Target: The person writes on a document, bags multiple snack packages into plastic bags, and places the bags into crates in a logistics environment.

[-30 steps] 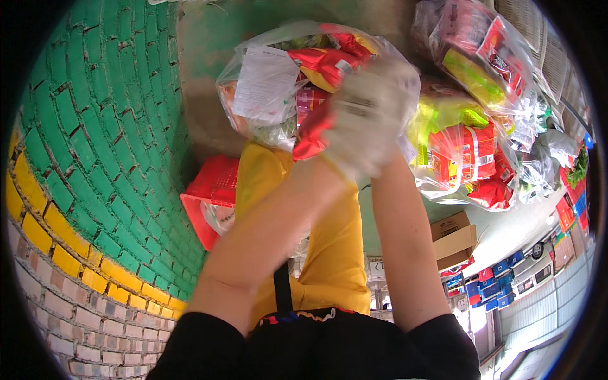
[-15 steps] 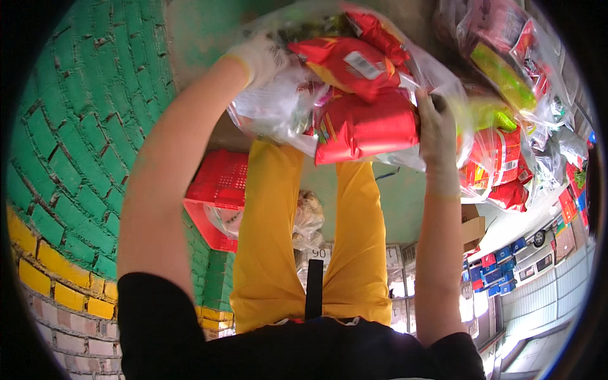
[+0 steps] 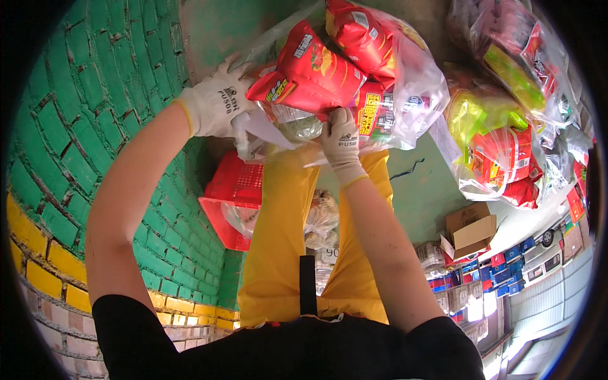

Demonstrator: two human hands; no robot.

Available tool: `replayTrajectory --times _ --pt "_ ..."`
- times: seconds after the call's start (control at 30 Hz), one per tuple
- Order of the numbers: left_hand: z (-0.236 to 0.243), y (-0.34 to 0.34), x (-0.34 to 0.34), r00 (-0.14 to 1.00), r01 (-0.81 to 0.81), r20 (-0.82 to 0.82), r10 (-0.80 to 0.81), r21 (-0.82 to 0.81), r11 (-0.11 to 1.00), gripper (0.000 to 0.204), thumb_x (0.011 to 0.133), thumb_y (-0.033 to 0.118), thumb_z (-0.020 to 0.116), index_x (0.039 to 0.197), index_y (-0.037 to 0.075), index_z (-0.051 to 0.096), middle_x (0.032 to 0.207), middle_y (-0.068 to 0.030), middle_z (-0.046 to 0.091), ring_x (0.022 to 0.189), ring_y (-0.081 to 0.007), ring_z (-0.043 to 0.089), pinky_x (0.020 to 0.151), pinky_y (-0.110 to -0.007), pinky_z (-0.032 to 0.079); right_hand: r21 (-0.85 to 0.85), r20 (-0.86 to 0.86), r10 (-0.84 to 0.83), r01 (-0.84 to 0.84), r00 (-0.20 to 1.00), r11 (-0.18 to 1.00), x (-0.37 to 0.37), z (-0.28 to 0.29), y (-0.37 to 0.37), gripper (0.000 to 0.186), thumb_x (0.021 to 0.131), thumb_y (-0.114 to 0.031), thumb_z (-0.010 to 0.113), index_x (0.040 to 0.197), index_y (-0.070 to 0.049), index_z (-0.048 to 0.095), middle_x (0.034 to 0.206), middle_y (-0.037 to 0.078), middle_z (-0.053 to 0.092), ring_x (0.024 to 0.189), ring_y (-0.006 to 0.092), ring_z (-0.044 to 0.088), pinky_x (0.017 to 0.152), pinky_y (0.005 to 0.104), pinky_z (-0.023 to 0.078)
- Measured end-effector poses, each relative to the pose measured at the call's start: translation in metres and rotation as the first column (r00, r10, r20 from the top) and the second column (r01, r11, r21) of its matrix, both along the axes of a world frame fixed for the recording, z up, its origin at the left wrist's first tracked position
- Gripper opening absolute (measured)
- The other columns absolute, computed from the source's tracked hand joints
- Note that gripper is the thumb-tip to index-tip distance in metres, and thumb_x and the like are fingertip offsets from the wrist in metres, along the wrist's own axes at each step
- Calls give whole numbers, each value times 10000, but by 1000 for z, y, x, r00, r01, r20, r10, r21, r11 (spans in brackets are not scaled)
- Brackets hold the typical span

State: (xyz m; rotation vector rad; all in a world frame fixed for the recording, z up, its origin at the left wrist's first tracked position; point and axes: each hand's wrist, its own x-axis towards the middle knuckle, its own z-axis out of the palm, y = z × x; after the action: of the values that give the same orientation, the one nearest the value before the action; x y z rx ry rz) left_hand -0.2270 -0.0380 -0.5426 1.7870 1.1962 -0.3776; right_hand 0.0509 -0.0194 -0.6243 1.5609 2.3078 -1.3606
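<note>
A large clear plastic bag [image 3: 421,95] full of puffed red snack packets is in front of me at the top of the view. My left hand [image 3: 218,101], in a white work glove, grips the left edge of the clear bag; its fingertips are partly hidden by the film. A red snack packet [image 3: 316,73] lies tilted near the bag's mouth. My gloved right hand [image 3: 342,142] pinches this packet's lower edge, thumb on top. Behind it rests another red packet [image 3: 364,41]. Further packets show through the film beside my right hand.
To the right stand more clear bags [image 3: 500,158] of red and yellow-green packets. A red plastic crate [image 3: 234,183] sits by the green brick wall [image 3: 101,126] on my left. An open cardboard box [image 3: 472,229] stands behind on the right.
My right hand has moved left from the bag's right side to the front red packet. That packet now sits tilted up and further left. My left hand has shifted left and nearer.
</note>
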Motion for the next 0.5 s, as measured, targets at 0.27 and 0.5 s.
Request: replayTrajectory --times 0.27,0.5 --pt "25 -58 42 862 -498 256 437 585 640 176 681 151 632 856 171 652 1078 -102 510 1067 -324 474 914 -512 370 300 102 479 -486 872 821 -10 31 29 183 662 -133 613 814 -94 519 777 78 532 747 280 540 629 384 437" --pt "39 -80 112 209 -950 525 825 309 44 275 761 22 621 1026 81 580 867 -109 561 725 -268 544 660 -363 454 410 121 623 -610 773 678 -7 47 49 145 620 -117 609 740 -103 530 718 61 528 685 242 545 571 353 442"
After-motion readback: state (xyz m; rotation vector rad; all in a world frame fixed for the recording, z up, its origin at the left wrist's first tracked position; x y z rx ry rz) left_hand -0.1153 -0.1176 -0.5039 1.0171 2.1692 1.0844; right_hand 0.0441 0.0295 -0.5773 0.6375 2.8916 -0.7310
